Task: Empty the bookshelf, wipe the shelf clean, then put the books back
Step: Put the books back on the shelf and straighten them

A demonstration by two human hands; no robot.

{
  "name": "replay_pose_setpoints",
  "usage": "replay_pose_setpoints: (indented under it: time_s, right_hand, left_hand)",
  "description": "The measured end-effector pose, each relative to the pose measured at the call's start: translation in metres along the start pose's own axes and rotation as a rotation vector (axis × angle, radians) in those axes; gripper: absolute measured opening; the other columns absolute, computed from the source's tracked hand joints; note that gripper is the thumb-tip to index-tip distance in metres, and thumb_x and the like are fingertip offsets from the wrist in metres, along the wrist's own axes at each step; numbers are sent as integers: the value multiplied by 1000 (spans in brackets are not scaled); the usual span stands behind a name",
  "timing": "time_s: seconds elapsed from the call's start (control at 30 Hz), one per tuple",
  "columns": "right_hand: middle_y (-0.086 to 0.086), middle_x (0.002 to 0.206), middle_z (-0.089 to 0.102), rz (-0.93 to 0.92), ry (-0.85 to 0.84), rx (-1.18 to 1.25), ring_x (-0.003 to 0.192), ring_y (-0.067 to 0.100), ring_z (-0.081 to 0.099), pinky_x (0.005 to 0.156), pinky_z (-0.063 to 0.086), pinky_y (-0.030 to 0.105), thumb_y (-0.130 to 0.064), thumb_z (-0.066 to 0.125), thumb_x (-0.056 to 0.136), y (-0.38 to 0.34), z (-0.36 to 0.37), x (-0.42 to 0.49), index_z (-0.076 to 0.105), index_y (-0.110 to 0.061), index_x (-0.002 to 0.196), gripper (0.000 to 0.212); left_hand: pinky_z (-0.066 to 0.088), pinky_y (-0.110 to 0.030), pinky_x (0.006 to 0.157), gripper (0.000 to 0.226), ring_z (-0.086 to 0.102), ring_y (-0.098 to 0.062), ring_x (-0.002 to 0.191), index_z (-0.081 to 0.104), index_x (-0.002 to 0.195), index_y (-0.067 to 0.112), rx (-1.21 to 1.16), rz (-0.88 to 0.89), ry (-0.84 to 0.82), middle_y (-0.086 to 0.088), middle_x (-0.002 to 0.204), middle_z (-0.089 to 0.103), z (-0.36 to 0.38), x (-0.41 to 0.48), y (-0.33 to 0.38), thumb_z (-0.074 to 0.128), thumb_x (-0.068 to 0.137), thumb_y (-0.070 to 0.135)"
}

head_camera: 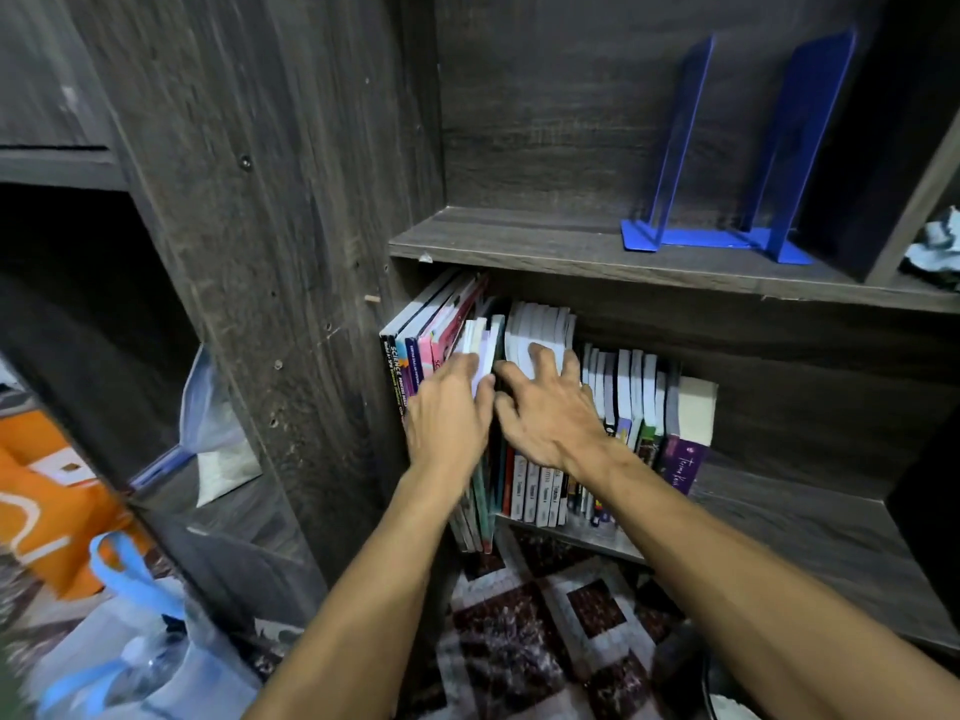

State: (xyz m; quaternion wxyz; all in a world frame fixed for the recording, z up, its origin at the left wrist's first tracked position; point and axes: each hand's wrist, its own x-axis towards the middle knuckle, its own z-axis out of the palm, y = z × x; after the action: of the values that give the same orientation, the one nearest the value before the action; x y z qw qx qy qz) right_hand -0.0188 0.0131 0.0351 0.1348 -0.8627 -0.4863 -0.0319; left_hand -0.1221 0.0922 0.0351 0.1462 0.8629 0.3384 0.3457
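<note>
— At the lower shelf [810, 517] of a dark wood-grain bookcase [291, 210], what do the two bare hands do?

— Both reach into the row of books [535, 387] that stands upright there. The left hand [449, 410] lies flat on the tall workbooks [441, 324] at the row's left end, fingers extended, its grip open. The right hand [548, 407] spreads over the white page edges of the paperbacks [540, 330] just beside, fingers curled over their tops, thumb in the gap between the two groups; whether that grip has closed on a book, I cannot tell.

— And the rest of the row?

— Shorter paperbacks continue to the right, ending in a purple book [685, 462] that leans at the row's right end. Right of it the shelf board is bare.

— Above?

— On the upper shelf [519, 236], two blue bookends [727, 200] stand upright. A patterned rug [561, 641] covers the floor below, and an orange bag [47, 506] sits at far left.
</note>
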Motion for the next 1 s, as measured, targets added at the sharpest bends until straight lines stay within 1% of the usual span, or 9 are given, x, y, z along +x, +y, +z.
replay_pose_setpoints:
  time_s: [0.23, 0.4, 0.5, 0.57, 0.63, 0.67, 0.77, 0.83, 1.0]
  right_hand:
    - [14, 164, 11, 31, -31, 41, 148, 49, 2, 111, 31, 66, -63, 31, 98, 0, -6, -2, 24, -34, 154, 64]
    - [10, 167, -1, 28, -181, 31, 149, 50, -2, 114, 20, 70, -101, 31, 61, -1, -11, 0, 15, -37, 156, 115]
    - [9, 167, -3, 53, -191, 73, 149, 49, -6, 116, 15, 69, -100, 40, 59, -3, -13, 2, 13, -40, 156, 117]
    - [9, 167, -2, 52, -186, 65, 149, 49, -7, 116, 15, 70, -95, 43, 66, -5, -13, 1, 14, -40, 156, 109]
    - [8, 167, -3, 63, -180, 86, 149, 48, -9, 116, 15, 70, -98, 38, 64, -5, -12, 2, 17, -40, 156, 110]
    - [7, 167, -3, 71, -175, 101, 150, 47, -10, 116, 15, 70, -100, 36, 62, -6, -11, 1, 19, -41, 155, 112]
    - [6, 168, -4, 65, -163, 96, 150, 46, -10, 115, 16, 68, -102, 31, 62, -7, -9, 1, 19, -41, 155, 112]
    - [6, 168, -3, 46, -149, 72, 150, 46, -9, 115, 18, 67, -100, 26, 67, -5, -8, 0, 18, -41, 155, 106]
    - [4, 168, 6, 14, -102, 209, 152, 42, -7, 120, 10, 58, -84, 17, 86, -6, -9, -3, 13, -41, 157, 83]
  left_hand:
    - [45, -40, 81, 37, 59, -34, 104, 65, 123, 15, 133, 48, -126, -11, 122, 52, -5, 40, 0, 39, 103, 34]
    - [48, -41, 85, 45, 60, -39, 103, 69, 102, 9, 127, 0, -265, -21, 110, 65, -22, 55, 3, 38, 102, 42]
    - [46, -40, 96, 47, 57, -36, 117, 65, 120, 14, -3, -12, -323, -16, 123, 65, -28, 51, 8, 36, 102, 46]
    - [37, -35, 110, 45, 47, -24, 133, 52, 140, 19, -292, -64, -202, -7, 141, 55, -26, 17, 2, 40, 103, 40]
    - [35, -32, 111, 50, 45, -17, 133, 43, 146, 17, -514, -170, 209, -4, 143, 47, -13, -46, -8, 43, 97, 26]
    - [36, -33, 111, 57, 44, -20, 132, 38, 147, 13, -546, -263, 284, -7, 143, 42, -1, -78, -14, 46, 91, 23]
    - [21, -40, 118, 99, 18, -38, 145, -7, 154, 5, -416, -422, -123, -18, 159, 7, 52, -124, -26, 59, 86, 33]
    - [11, -46, 120, 119, -2, -42, 147, -37, 142, 4, -343, -474, -269, -26, 158, -16, 74, -111, -21, 64, 87, 34]
    - [18, -56, 115, 100, -13, -58, 140, -37, 144, 11, -364, -651, -357, -30, 149, -38, 110, -33, -21, 50, 96, 20]
